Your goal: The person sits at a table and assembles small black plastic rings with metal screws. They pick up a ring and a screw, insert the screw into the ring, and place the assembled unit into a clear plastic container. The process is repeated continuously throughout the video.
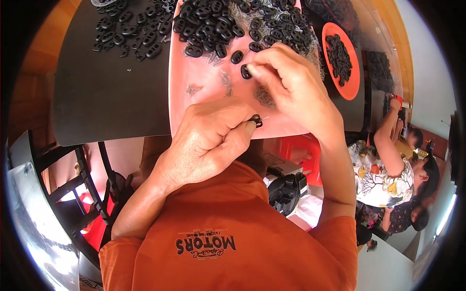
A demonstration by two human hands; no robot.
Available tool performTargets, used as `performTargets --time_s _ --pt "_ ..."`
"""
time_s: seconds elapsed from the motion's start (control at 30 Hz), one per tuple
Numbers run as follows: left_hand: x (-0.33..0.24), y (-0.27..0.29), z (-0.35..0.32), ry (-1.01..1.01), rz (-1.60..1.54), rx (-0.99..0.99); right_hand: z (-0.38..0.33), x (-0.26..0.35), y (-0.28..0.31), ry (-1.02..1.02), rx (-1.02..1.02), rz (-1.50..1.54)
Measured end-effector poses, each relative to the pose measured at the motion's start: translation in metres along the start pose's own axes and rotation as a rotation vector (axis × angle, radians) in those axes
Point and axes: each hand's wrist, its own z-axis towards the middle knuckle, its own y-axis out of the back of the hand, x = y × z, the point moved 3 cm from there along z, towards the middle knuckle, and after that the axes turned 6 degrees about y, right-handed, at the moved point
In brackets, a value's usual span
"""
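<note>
My left hand (213, 136) is closed around a small black oval plastic part (256, 120) with a thin metal spring sticking out of it, held over the near edge of a pink tray (194, 102). My right hand (291, 82) reaches onto the tray and pinches another black oval part (246, 72) with its fingertips. A heap of the same black parts (218, 24) mixed with small metal springs (264, 97) lies at the far side of the tray.
The tray rests on a black table (107, 92) with more black parts (131, 29) at its far left. An orange dish (353, 82) of parts sits to the right. Another person (388, 169) in a patterned top sits at the right. Black metal framing (92, 194) stands lower left.
</note>
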Motion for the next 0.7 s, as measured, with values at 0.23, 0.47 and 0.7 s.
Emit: performTargets --time_s 0.23,0.47,0.7 --pt "-0.005 -0.001 0.004 0.034 -0.043 -0.007 0.005 0.000 -0.004 -0.002 0.030 -0.099" --pt "0.004 0.005 0.002 0.015 -0.019 0.008 0.011 -0.001 -0.007 -0.026 0.017 0.017" --pt "0.005 0.003 0.001 0.033 -0.059 0.008 0.013 -0.002 -0.013 0.016 0.052 0.034"
